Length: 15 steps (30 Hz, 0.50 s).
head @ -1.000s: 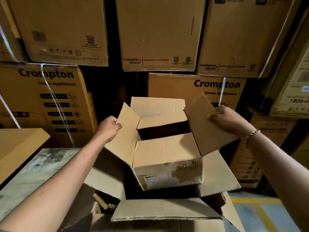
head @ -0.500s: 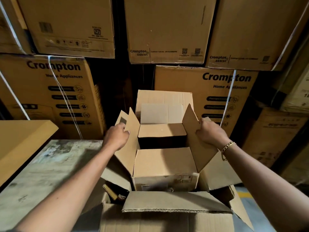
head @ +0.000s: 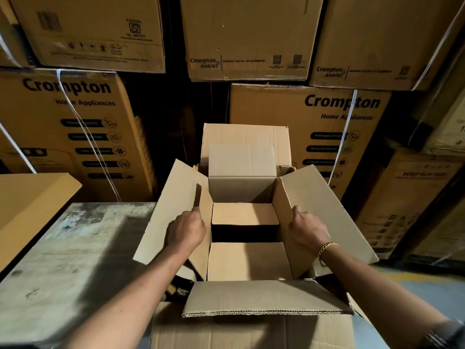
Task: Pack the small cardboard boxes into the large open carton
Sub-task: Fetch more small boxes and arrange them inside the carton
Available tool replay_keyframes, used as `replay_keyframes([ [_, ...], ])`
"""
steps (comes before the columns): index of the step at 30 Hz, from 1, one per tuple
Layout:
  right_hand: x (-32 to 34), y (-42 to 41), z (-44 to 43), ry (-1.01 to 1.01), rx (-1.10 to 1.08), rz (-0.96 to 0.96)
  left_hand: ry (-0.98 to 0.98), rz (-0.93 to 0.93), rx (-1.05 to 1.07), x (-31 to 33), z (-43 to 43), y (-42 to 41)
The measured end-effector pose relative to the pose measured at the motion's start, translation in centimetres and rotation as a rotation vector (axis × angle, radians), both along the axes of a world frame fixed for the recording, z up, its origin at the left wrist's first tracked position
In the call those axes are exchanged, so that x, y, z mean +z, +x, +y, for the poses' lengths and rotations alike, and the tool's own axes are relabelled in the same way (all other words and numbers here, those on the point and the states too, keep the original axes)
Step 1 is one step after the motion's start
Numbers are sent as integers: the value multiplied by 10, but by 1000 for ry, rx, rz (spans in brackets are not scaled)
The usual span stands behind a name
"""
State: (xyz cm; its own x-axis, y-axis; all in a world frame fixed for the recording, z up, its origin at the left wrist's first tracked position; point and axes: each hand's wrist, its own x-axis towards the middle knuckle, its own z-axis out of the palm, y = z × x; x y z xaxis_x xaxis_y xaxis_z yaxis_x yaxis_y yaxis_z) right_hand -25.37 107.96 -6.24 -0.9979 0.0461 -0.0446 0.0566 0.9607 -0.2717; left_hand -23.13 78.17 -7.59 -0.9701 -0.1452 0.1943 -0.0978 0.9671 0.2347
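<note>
Cardboard of the small box looks light and empty, its flaps floppy. Left hand and right hand grip its side walls at the folds, likely the stiffest hold.

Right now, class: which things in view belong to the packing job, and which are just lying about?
Job: small box, left hand, right hand, large carton.
Lying about: stacked Crompton cartons, worn tabletop, tan board.
</note>
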Motion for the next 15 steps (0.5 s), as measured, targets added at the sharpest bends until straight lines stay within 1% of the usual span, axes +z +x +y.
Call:
replay_keyframes([
  [3,-8,-2,1,10,-14,-17,-65,-19,-18,-5,8,-1],
  [8,-16,-8,-3,47,8,-43,-245,-81,-21,-12,18,4],
  [15,-19,-9,-4,243,84,-42,-316,-54,-42,-21,16,5],
])
